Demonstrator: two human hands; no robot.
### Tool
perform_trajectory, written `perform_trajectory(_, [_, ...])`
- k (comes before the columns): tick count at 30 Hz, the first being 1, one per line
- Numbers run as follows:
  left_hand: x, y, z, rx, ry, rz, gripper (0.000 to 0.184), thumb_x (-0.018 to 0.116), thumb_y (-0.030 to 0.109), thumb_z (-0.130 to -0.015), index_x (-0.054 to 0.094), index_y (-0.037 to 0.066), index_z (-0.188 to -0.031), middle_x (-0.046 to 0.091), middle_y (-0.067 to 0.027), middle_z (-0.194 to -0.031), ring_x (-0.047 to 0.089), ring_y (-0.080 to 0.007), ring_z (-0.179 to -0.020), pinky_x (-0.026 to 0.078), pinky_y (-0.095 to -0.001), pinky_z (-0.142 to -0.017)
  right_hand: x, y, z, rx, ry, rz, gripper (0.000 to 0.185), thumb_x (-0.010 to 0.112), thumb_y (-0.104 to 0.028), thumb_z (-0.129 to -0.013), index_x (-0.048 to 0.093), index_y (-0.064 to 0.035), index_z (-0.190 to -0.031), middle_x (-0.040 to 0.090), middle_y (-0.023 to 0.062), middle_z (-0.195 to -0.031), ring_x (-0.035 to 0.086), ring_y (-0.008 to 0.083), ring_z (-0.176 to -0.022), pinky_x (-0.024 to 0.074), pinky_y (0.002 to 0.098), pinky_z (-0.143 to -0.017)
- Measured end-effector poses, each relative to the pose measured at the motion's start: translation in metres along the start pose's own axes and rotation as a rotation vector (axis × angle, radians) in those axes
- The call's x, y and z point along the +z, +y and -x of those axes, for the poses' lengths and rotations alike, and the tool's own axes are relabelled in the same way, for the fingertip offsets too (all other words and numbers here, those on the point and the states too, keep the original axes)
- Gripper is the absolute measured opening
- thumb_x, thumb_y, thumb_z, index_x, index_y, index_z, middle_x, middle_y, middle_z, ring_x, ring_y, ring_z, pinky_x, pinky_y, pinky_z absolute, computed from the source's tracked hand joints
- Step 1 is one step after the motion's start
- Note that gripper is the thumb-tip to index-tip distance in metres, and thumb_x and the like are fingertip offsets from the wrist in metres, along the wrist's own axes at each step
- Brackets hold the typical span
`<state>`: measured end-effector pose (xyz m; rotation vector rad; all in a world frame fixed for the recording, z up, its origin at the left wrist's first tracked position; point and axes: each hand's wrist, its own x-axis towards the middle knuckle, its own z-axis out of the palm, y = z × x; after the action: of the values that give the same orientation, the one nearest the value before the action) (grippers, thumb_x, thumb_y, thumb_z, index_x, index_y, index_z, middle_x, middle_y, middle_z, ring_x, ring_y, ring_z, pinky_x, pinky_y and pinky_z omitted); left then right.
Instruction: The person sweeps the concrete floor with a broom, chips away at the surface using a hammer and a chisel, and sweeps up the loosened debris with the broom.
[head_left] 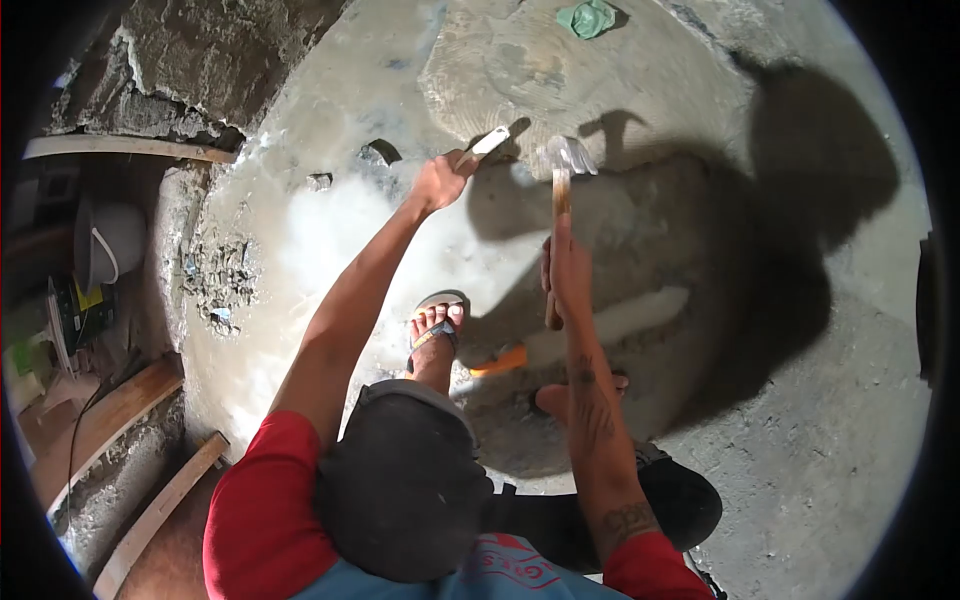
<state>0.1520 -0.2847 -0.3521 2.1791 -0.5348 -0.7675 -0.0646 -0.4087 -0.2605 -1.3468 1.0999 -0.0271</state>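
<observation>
My right hand (568, 268) is wrapped round the wooden handle of a hammer (562, 190), whose grey metal head points away from me above the concrete floor. Ahead and to the left, my left hand (440, 182) is closed on a short white object (491, 140) with a rounded end and a small dark mark. The rest of it is hidden in my fingers, so I cannot tell its kind. Hammer head and white object are apart. Between my feet lies an orange piece (500, 361), perhaps a tool handle.
The rough concrete floor (400, 235) has pale dust and shadows on it. Stone chunks (380, 153) lie beyond my left hand, and broken rubble (222, 285) is at the left. A crumpled green item (586, 18) lies far ahead. A grey bucket (105, 245) is among clutter at the left.
</observation>
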Motion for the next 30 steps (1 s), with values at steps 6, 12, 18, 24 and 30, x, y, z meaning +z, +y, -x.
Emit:
perform_trajectory(6, [0.007, -0.002, 0.002, 0.059, 0.048, -0.049, 0.041, 0.051, 0.043, -0.095, 0.062, 0.006, -0.109, 0.065, -0.0267, -0.099, 0.060, -0.0467, -0.098, 0.048, -0.0503, -0.082, 0.016, -0.019, -0.032, -0.186, 0.010, 0.127, 0.062, 0.040, -0.062, -0.097, 0.050, -0.0085, -0.068, 0.041, -0.0025, -0.051, 0.038, 0.0069, -0.039, 0.0298, 0.0251, -0.036])
perform_trajectory(12, [0.011, -0.009, 0.000, 0.244, 0.071, -0.231, 0.033, 0.053, 0.035, -0.095, 0.060, 0.005, -0.110, 0.065, -0.0273, -0.090, 0.061, -0.0496, -0.088, 0.049, -0.0539, -0.073, 0.042, -0.032, -0.052, -0.225, 0.093, 0.294, 0.070, 0.041, -0.057, -0.098, 0.054, 0.0039, -0.067, 0.046, 0.0110, -0.052, 0.046, 0.0210, -0.050, 0.0390, 0.0400, -0.052])
perform_trajectory(18, [0.021, -0.018, -0.017, 0.228, 0.126, -0.225, 0.031, 0.057, 0.034, -0.093, 0.059, 0.005, -0.102, 0.064, -0.0288, -0.077, 0.061, -0.0511, -0.077, 0.050, -0.0556, -0.066, 0.043, -0.020, -0.077, -0.092, 0.054, 0.458, 0.072, 0.042, -0.059, -0.097, 0.059, 0.0068, -0.071, 0.054, 0.0187, -0.057, 0.053, 0.0280, -0.054, 0.0408, 0.0446, -0.056])
perform_trajectory(24, [0.018, -0.004, -0.007, 0.138, 0.019, -0.367, 0.040, 0.056, 0.040, -0.093, 0.060, 0.002, -0.103, 0.067, -0.0284, -0.087, 0.065, -0.0470, -0.082, 0.053, -0.0531, -0.074, 0.052, -0.031, -0.045, -0.307, 0.163, 0.231, 0.079, 0.038, -0.063, -0.095, 0.065, 0.0101, -0.084, 0.063, 0.0312, -0.075, 0.065, 0.0465, -0.079, 0.0473, 0.0500, -0.069])
perform_trajectory(30, [0.030, -0.015, -0.003, 0.182, 0.080, -0.344, 0.040, 0.057, 0.041, -0.092, 0.058, 0.001, -0.098, 0.066, -0.0275, -0.079, 0.066, -0.0461, -0.077, 0.054, -0.0543, -0.068, 0.050, -0.049, -0.063, 0.013, 0.115, 0.357, 0.081, 0.038, -0.065, -0.095, 0.062, 0.0104, -0.076, 0.060, 0.0266, -0.066, 0.061, 0.0417, -0.066, 0.0465, 0.0486, -0.066])
